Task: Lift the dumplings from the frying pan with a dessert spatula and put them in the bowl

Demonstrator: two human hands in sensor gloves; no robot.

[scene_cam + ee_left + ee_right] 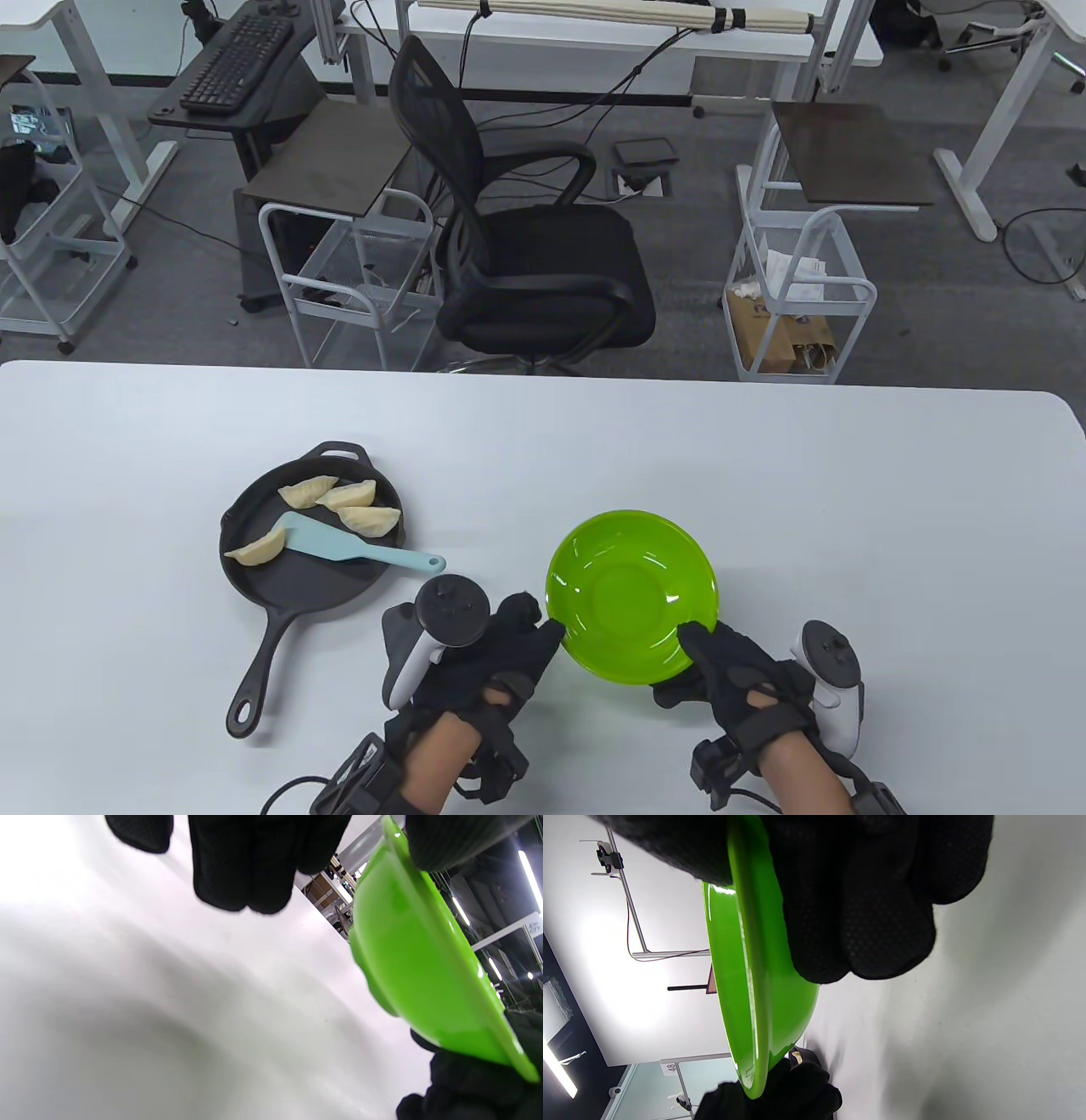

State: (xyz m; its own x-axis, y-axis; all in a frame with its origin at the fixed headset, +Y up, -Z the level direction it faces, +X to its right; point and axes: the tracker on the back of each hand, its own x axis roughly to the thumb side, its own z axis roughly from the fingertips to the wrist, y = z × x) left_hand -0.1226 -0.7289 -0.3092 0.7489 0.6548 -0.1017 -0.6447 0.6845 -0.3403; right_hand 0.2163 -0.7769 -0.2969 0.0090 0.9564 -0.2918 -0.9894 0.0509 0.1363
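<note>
A black cast-iron frying pan (297, 586) lies on the left of the table with several pale dumplings (371, 519) in it. A light blue dessert spatula (339, 548) rests in the pan, blade by one dumpling (259, 550), handle over the right rim. No hand touches it. The empty green bowl (632, 594) sits right of the pan. My left hand (534, 624) pinches its left rim, thumb on top (445, 840). My right hand (704, 658) grips the near right rim, thumb inside and fingers (861, 899) under the bowl (755, 984).
The white table (764, 475) stretches wide behind and to the right of the bowl. The pan's long handle (254, 679) points toward the near edge, left of my left hand. A black office chair (526, 255) and wire carts stand beyond the far edge.
</note>
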